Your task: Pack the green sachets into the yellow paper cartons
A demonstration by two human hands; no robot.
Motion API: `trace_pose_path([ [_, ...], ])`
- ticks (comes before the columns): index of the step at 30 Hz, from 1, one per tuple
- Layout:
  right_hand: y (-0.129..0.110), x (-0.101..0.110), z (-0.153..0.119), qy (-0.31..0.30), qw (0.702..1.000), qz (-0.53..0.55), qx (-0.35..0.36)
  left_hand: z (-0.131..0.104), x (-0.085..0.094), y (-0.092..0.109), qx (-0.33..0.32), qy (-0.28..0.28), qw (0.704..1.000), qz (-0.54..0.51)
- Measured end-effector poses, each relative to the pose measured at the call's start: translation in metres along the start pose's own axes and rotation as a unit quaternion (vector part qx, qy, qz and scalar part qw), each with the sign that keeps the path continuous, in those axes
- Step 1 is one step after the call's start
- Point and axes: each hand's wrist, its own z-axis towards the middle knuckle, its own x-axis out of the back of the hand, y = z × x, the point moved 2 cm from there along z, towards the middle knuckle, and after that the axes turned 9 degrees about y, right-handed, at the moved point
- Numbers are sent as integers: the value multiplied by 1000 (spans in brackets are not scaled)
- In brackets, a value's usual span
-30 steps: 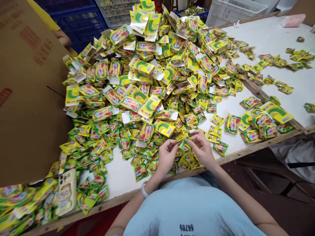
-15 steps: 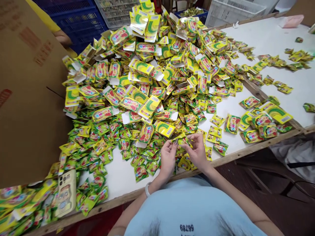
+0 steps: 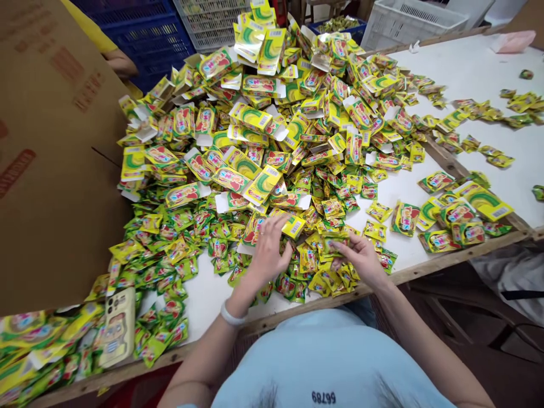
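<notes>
1. Fingers of the right hand (image 3: 366,263) gripped a small packet (image 3: 335,242), green and yellow, by its near end; it sat just above the loose packets (image 3: 325,279) by the near edge of the desk (image 3: 204,297). Whether it was one or several together, I could not tell.
2. That packet looked light, with a thin, shiny, crinkled wrapper, probably a bit slippery. A gentle pinch on a crimped end, or across the plump middle, seemed the surest hold; hard squeezing might have crushed what was inside.
3. The left hand (image 3: 267,256) was open, thumb apart from the curved fingers, over a yellow box (image 3: 294,228) with a barcode. Whether the fingertips touched it was unclear.
4. That box looked like light, smooth card: stiff along its edges, easily dented on its broad face. Its narrow sides offered the better grip, and its printed surface could have slid on its neighbours.
5. Beyond the hands rose a heap of cartons (image 3: 249,116), many with white end flaps open. They leaned loosely on one another, so pulling from low down could have started a slide.
6. Farther out, a phone (image 3: 119,328) lay among packets beside a large cardboard box (image 3: 55,170), and a person's arm (image 3: 121,62) showed behind it.
</notes>
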Motion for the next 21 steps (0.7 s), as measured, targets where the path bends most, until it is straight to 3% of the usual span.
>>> trace_pose_path([
  [3, 2, 10, 9, 31, 997, 65, -15, 22, 4, -15, -8, -99, 989, 105],
  [5, 4, 13, 13, 41, 995, 92, -17, 26, -2, -17, -3, -132, 981, 141],
  [11, 18, 21, 11, 9, 990, 121, -72, 6, -20, 2, 18, -63, 988, 138],
  [17, 25, 20, 13, 3, 985, 139, -99, -5, -19, 2, 146, 41, 959, 238],
  [21, 24, 16, 14, 10, 983, 148, -107, -12, -9, -9, 191, 22, 956, 220],
])
